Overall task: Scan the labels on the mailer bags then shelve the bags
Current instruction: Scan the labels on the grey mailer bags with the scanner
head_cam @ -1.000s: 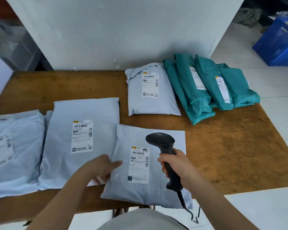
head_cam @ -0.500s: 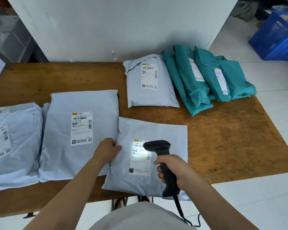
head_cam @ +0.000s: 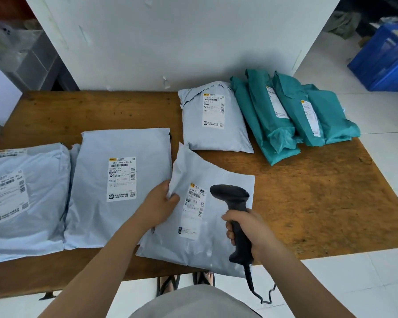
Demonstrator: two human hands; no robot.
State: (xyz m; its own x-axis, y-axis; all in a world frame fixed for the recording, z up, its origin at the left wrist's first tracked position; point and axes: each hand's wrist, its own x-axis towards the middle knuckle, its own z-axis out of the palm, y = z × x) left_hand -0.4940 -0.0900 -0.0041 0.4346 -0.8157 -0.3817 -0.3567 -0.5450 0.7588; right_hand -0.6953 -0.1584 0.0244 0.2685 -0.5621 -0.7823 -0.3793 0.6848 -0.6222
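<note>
L hand [head_cam: 161, 203] was pinching the left edge of the grey mailer bag [head_cam: 207, 246], thumb on top, fingers tucked under. That side of the bag was curled up off the table [head_cam: 319, 203], w/ the far-left corner sticking up. The rest of it lay flat between the two hands, near edge hanging over the table's front. Its label [head_cam: 193, 210] faced up, just right of the L hand's thumb.

R hand [head_cam: 248, 230] was wrapped tight round the handle of the black scanner [head_cam: 230, 193]. The scanner head sat above the bag just right of the label, nose pointing away from the person and a bit left. Couldn't tell if it touched the bag tbh. The cable [head_cam: 253, 288] hung down from the handle below the R hand.

Other stuff: the D243 bag [head_cam: 120, 180] lay flat just left of the L hand, and another grey bag [head_cam: 21, 198] sat further left, overlapping it. A smaller grey bag [head_cam: 214, 118] lay past both hands. The teal bags [head_cam: 285, 115] were piled beyond the R hand, touching that smaller one. A blue crate [head_cam: 386, 60] sat on the floor, way off right of the R hand.
</note>
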